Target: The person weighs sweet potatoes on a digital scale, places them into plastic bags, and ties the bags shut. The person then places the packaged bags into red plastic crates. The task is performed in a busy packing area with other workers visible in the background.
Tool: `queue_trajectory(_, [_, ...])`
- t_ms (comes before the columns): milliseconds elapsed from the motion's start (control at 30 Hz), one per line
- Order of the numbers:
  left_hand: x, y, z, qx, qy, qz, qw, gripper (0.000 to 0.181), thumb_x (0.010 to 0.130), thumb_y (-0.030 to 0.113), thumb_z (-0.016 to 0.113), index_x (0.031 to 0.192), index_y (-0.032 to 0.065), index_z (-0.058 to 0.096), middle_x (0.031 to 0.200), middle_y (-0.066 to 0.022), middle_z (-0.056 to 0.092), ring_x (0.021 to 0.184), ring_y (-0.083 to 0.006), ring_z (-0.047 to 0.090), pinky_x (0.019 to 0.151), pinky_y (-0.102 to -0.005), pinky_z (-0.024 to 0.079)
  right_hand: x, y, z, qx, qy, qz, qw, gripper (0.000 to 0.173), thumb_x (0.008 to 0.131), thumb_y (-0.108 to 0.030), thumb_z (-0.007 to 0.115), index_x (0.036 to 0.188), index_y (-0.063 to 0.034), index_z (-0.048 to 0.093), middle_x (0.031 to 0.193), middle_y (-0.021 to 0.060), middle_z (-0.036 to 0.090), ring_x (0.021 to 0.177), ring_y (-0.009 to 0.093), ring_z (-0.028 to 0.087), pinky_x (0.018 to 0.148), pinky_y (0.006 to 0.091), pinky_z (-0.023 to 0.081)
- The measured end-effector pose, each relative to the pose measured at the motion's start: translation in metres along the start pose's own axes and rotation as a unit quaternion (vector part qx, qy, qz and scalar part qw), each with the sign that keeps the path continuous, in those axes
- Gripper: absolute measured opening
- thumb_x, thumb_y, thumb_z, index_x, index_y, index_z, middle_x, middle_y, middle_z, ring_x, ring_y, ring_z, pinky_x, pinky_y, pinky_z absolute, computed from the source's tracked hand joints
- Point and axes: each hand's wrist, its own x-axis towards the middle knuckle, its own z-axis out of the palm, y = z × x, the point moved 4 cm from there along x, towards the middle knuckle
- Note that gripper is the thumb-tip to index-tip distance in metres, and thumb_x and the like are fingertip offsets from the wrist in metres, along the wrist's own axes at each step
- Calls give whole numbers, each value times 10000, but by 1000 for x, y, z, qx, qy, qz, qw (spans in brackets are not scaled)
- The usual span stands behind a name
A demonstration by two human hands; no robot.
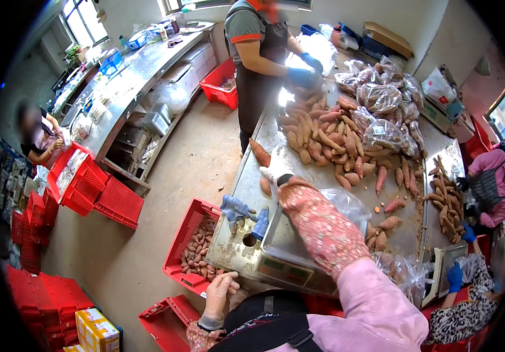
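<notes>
My right hand (277, 166), in a white glove, reaches across the metal table. It touches the lower end of a long reddish sweet potato (259, 152) at the table's left edge; whether the fingers close around it is hidden. Just below the glove lies a smaller sweet potato (265, 186). A large heap of loose sweet potatoes (322, 132) spreads to the right of that hand. Near my waist is my left hand (220, 292), in a thin pale glove, fingers slightly bent and holding nothing visible. Under my right forearm stands a weighing scale (274, 237) with a clear plastic bag (345, 204).
Blue-grey work gloves (237, 211) lie by a hole at the table corner. A red crate (186, 220) of small sweet potatoes stands below. Bagged sweet potatoes (382, 99) are piled at the back. A co-worker (259, 57) stands across; others work right and left.
</notes>
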Motion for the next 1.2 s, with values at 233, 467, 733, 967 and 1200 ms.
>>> queue_trajectory(233, [-10,6,-17,11,76,-25,997,286,972,194,492,1076,-25,644,791,-74,657,680,-111,578,665,-229,472,52,29,64,33,-157,28,987,885,739,-289,710,1453,-66,237,1333,290,454,1173,401,517,995,447,417])
queue_trajectory(467, [21,1,-27,-24,85,-28,996,319,975,230,488,1054,-37,644,780,-86,658,657,-117,575,656,-235,471,58,101,-22,-172,-16,-47,984,592,705,-339,723,1151,-5,522,1125,220,537,1062,376,529,866,452,483])
queue_trajectory(733, [30,16,10,13,26,-54,998,284,969,191,494,1061,-30,647,802,-88,663,669,-122,582,676,-238,477,63,80,-6,-193,-29,172,966,585,637,-435,803,1098,-110,650,1226,157,475,1146,321,451,927,435,446])
queue_trajectory(967, [21,8,4,9,40,-82,996,296,972,193,475,1074,-29,643,810,-89,662,694,-125,582,695,-237,471,42,92,-15,-119,-153,142,971,768,582,-581,763,1178,-113,639,1267,193,513,1207,379,442,979,436,411])
queue_trajectory(1200, [57,40,19,-54,-10,-38,998,331,973,240,492,1187,1,574,964,-81,652,819,-124,590,774,-254,470,-10,49,-63,460,-343,185,798,517,652,-432,782,947,-19,684,872,96,645,807,176,583,723,293,454])
